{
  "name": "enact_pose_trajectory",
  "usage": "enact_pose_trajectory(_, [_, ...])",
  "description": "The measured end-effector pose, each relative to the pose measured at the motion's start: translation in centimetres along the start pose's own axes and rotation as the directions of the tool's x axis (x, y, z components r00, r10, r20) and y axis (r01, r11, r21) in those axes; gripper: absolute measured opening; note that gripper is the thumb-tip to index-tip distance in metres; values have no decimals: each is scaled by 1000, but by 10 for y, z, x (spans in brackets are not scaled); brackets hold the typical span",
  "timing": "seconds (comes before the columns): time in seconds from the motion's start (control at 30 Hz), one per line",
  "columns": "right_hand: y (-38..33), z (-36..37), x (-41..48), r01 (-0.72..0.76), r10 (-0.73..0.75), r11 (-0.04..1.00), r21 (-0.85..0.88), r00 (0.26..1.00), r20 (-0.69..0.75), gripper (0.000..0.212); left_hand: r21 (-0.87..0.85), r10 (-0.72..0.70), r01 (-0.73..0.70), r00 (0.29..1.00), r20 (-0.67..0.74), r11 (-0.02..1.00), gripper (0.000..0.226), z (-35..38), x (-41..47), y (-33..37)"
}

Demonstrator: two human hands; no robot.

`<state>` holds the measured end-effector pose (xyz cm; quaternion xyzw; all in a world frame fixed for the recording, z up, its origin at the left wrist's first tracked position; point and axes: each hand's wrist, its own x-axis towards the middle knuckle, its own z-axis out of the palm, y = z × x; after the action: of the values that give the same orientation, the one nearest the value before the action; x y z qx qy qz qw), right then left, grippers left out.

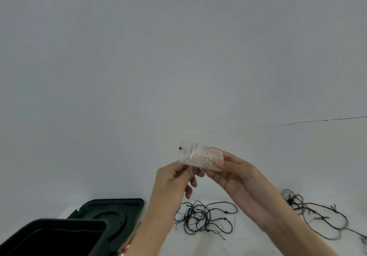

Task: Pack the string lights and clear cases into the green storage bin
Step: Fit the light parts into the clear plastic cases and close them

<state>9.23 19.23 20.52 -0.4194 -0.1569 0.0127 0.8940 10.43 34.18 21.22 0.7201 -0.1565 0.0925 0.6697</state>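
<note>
Clear case: right hand grips its end; left hand pinches its wire; best wind wire snug before binning.

Left hand, right hand — raised together, fingers curled.

Clear case is held up off the table by the left hand and right hand. Above and beside the grip: open air, bare wall behind. Straight below: tangle of string lights. Below-right: second tangle, a bare table strip between. Below-left: open green bin, lid flat just beyond.
</note>
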Motion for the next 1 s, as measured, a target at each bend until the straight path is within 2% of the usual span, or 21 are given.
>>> enact_pose_trajectory(0.13, [17,6,-2,46,-42,998,31,990,-132,41,130,59,-47,994,-92,990,35,3,-7,-9])
enact_pose_trajectory(0.27, [28,5,0,102,-102,995,-13,959,-263,42,108,-2,13,994,-105,994,17,4,-16,-17])
enact_pose_trajectory(0.37, [31,1,3,139,-168,984,-108,926,-337,33,267,58,-31,994,-93,963,12,6,-22,-25])
enact_pose_trajectory(0.4, [34,0,5,133,-181,978,-160,923,-341,29,392,129,-86,988,-84,916,14,6,-23,-28])
enact_pose_trajectory(0.43, [35,-2,6,121,-196,966,-230,920,-339,27,580,235,-159,970,-58,799,16,4,-20,-31])
enact_pose_trajectory(0.47, [37,-3,7,105,-214,942,-320,919,-330,27,749,352,-233,936,-1,620,18,1,-16,-34])
enact_pose_trajectory(0.5, [39,-6,10,88,-232,906,-415,921,-312,28,843,443,-295,893,76,449,19,-2,-11,-36])
enact_pose_trajectory(0.57, [43,-10,15,71,-246,822,-565,939,-240,30,895,532,-384,819,217,227,24,-7,-4,-39])
enact_pose_trajectory(0.63, [46,-16,23,53,-213,761,-647,962,-172,32,891,544,-427,789,286,151,23,-15,5,-44])
enact_pose_trajectory(0.7, [49,-23,30,38,-169,726,-687,978,-124,34,864,539,-444,800,264,236,17,-23,13,-54])
enact_pose_trajectory(0.77, [54,-29,36,27,-113,721,-692,990,-79,34,787,471,-416,863,183,457,12,-28,18,-63])
enact_pose_trajectory(0.83, [61,-34,40,12,-40,749,-663,999,-27,34,668,295,-276,951,89,690,13,-33,17,-68])
enact_pose_trajectory(0.9, [70,-40,43,-22,46,787,-617,999,22,34,492,87,-79,996,7,867,16,-39,14,-73])
enact_pose_trajectory(0.93, [77,-42,45,-48,91,805,-592,995,42,34,380,-7,14,1000,-19,925,15,-43,11,-78])
enact_pose_trajectory(1.0, [92,-46,47,-90,153,834,-544,986,71,34,197,-136,142,990,-42,970,22,-51,5,-88])
